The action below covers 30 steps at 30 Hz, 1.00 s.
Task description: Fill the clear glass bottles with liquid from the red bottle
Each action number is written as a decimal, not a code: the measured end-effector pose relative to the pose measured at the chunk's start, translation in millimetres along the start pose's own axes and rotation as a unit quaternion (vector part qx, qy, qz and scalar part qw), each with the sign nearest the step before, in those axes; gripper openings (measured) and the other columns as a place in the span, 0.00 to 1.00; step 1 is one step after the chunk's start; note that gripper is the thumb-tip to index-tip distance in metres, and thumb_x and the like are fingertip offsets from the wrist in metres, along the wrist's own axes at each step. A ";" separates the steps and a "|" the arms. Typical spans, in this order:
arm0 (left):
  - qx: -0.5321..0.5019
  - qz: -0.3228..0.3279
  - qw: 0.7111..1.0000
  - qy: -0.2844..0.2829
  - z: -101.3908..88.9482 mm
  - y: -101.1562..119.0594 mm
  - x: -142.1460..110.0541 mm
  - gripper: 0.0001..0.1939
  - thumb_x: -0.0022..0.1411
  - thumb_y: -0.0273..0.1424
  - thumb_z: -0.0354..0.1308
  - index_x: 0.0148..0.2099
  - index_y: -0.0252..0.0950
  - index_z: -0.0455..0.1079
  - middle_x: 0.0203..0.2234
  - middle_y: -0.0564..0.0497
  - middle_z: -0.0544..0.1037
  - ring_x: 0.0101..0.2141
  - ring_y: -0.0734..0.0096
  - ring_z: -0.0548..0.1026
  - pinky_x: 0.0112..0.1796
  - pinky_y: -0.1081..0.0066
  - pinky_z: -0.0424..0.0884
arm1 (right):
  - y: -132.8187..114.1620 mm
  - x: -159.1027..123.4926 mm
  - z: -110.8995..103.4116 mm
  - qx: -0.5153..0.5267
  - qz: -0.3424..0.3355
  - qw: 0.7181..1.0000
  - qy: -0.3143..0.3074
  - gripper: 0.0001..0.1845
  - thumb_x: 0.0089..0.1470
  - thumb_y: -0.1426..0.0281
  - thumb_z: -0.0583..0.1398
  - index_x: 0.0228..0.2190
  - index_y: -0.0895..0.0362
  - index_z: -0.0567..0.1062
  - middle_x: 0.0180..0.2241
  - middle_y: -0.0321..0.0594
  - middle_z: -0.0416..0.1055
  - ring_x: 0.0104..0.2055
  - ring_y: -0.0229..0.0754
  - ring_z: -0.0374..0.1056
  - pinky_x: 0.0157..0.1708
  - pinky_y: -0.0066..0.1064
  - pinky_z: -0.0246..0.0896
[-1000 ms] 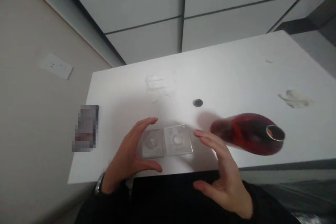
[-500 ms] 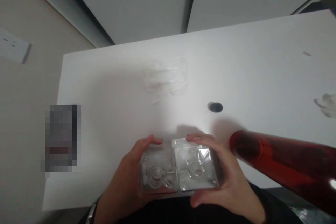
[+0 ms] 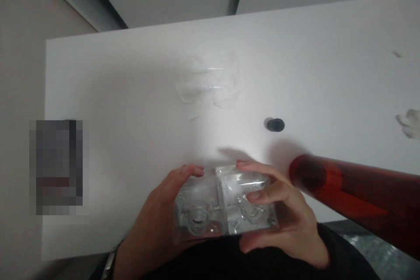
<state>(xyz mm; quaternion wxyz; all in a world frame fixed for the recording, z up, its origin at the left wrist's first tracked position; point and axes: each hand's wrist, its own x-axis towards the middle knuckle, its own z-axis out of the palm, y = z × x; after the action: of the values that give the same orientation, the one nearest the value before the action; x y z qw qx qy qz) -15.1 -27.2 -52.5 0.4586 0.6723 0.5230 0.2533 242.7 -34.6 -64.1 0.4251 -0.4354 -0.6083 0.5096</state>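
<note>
Close to the table's front edge, I hold a clear plastic clamshell package with two boxy parts side by side. My left hand [image 3: 155, 205] curls round the outer side of the left part [image 3: 206, 194], with the fingertips at its far edge and the thumb out of sight. The right part [image 3: 231, 197] sits between the fingers and thumb of my right hand [image 3: 292, 214]. One right finger lies across its top, and the thumb is at the near side. Round moulded shapes show in both parts. Whether anything is inside, I cannot tell.
A black round cap [image 3: 275, 125] lies on the white table [image 3: 131, 148]. Beside my right hand is a large red translucent cylinder [image 3: 354, 197]. Clear, thin plastic [image 3: 203, 81] lies farther back, crumpled white tissue [image 3: 410, 123] at right, and a blurred-out dark item [image 3: 57, 164] at left.
A right finger has come down over the top of the right part, which has tilted slightly. The camera view has shifted a little. Both hands keep hold of the package.
</note>
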 end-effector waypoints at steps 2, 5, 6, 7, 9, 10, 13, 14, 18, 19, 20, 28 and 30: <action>0.013 0.001 1.000 -0.004 -0.3 0.5 -0.1 0.43 0.54 0.50 0.74 0.67 0.55 0.59 0.52 0.49 0.79 0.47 0.57 0.82 0.46 0.60 0.82 | 1.1 -0.8 1.9 0.033 0.018 0.999 0.007 0.30 0.43 0.59 0.77 0.46 0.43 0.73 0.62 0.37 0.72 0.66 0.51 0.68 0.62 0.47 0.69; 0.036 -0.004 0.999 -0.013 -1.3 2.9 0.2 0.43 0.51 0.48 0.76 0.65 0.52 0.61 0.52 0.47 0.79 0.48 0.54 0.81 0.50 0.55 0.81 | 2.0 -0.8 4.7 0.082 0.033 0.996 0.021 0.28 0.43 0.62 0.78 0.40 0.45 0.70 0.63 0.36 0.72 0.69 0.54 0.64 0.65 0.54 0.64; 0.047 -0.004 0.999 -0.016 -1.9 3.9 0.5 0.45 0.50 0.48 0.77 0.66 0.52 0.61 0.53 0.47 0.78 0.49 0.53 0.81 0.51 0.54 0.81 | 2.0 -0.7 5.6 0.091 0.036 0.995 0.025 0.28 0.43 0.62 0.78 0.37 0.46 0.68 0.63 0.36 0.72 0.69 0.54 0.63 0.66 0.55 0.63; 0.059 0.002 0.998 -0.015 -2.8 4.9 0.9 0.47 0.49 0.48 0.77 0.67 0.51 0.60 0.54 0.46 0.77 0.52 0.52 0.80 0.53 0.53 0.80 | 2.0 -0.5 6.4 0.096 0.037 0.994 0.027 0.28 0.43 0.63 0.78 0.36 0.47 0.67 0.62 0.35 0.73 0.70 0.54 0.63 0.66 0.55 0.62; 0.084 0.044 0.995 -0.008 -4.6 6.4 1.8 0.53 0.48 0.50 0.77 0.70 0.50 0.56 0.59 0.43 0.73 0.57 0.48 0.76 0.56 0.51 0.77 | 2.0 -0.5 7.5 0.100 0.033 0.994 0.035 0.30 0.43 0.64 0.78 0.37 0.47 0.65 0.61 0.36 0.74 0.69 0.54 0.64 0.66 0.54 0.64; 0.097 0.073 0.993 -0.003 -5.4 6.6 2.1 0.56 0.47 0.52 0.76 0.72 0.50 0.53 0.62 0.42 0.70 0.60 0.47 0.73 0.58 0.50 0.75 | 2.1 -0.6 7.7 0.099 0.027 0.994 0.041 0.31 0.43 0.64 0.78 0.39 0.46 0.65 0.61 0.37 0.74 0.68 0.54 0.65 0.65 0.54 0.65; 0.130 0.138 0.982 -0.004 -6.4 5.5 2.9 0.52 0.51 0.55 0.71 0.73 0.52 0.54 0.67 0.41 0.63 0.65 0.46 0.67 0.62 0.49 0.71 | 2.9 -0.2 6.2 0.070 0.006 0.997 0.038 0.37 0.46 0.63 0.77 0.52 0.42 0.65 0.62 0.41 0.72 0.67 0.53 0.67 0.63 0.53 0.67; 0.138 0.142 0.980 -0.009 -6.3 4.9 3.4 0.49 0.54 0.55 0.70 0.72 0.53 0.55 0.67 0.41 0.63 0.66 0.46 0.66 0.63 0.49 0.70 | 3.4 0.4 5.1 0.044 -0.003 0.999 0.026 0.39 0.48 0.62 0.76 0.56 0.41 0.65 0.63 0.43 0.71 0.68 0.54 0.66 0.64 0.54 0.66; 0.130 0.161 0.978 -0.008 -3.8 3.6 6.6 0.37 0.61 0.48 0.68 0.68 0.51 0.63 0.66 0.43 0.64 0.65 0.50 0.67 0.63 0.50 0.70 | 6.5 4.4 1.2 -0.066 -0.048 0.996 -0.022 0.36 0.54 0.58 0.72 0.61 0.43 0.69 0.68 0.47 0.64 0.70 0.57 0.62 0.66 0.56 0.62; 0.121 0.172 0.978 -0.003 -3.0 3.5 7.5 0.34 0.61 0.47 0.69 0.67 0.51 0.65 0.65 0.43 0.65 0.64 0.51 0.68 0.63 0.50 0.70 | 7.8 5.3 0.9 -0.077 -0.060 0.995 -0.023 0.34 0.55 0.58 0.72 0.61 0.44 0.70 0.68 0.47 0.63 0.70 0.58 0.61 0.66 0.57 0.61; 0.111 0.180 0.977 0.003 -2.3 3.3 8.4 0.33 0.61 0.46 0.69 0.65 0.50 0.67 0.65 0.43 0.66 0.63 0.51 0.69 0.63 0.50 0.70 | 9.3 6.0 1.1 -0.082 -0.072 0.994 -0.018 0.33 0.56 0.58 0.71 0.60 0.45 0.71 0.69 0.48 0.63 0.71 0.58 0.60 0.67 0.57 0.60; 0.084 0.173 0.981 0.031 0.0 -1.5 16.5 0.25 0.56 0.41 0.74 0.53 0.42 0.72 0.58 0.41 0.73 0.60 0.50 0.71 0.62 0.47 0.67 | 22.7 11.1 7.1 -0.030 -0.105 0.994 0.012 0.25 0.54 0.57 0.72 0.49 0.51 0.73 0.65 0.53 0.66 0.69 0.55 0.63 0.67 0.55 0.56; 0.068 0.162 0.984 0.039 -0.1 -1.3 17.7 0.26 0.54 0.41 0.75 0.50 0.40 0.70 0.56 0.41 0.74 0.59 0.50 0.71 0.62 0.47 0.67 | 25.7 13.1 8.3 -0.020 -0.104 0.994 0.014 0.25 0.53 0.58 0.72 0.48 0.51 0.71 0.64 0.52 0.68 0.68 0.55 0.64 0.67 0.54 0.56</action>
<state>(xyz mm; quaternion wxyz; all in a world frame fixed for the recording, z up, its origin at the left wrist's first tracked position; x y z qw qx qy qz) -10.1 -10.5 -56.0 0.3441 0.7676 0.4401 0.3141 233.9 -21.5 -89.6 0.4752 -0.3851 -0.6543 0.4447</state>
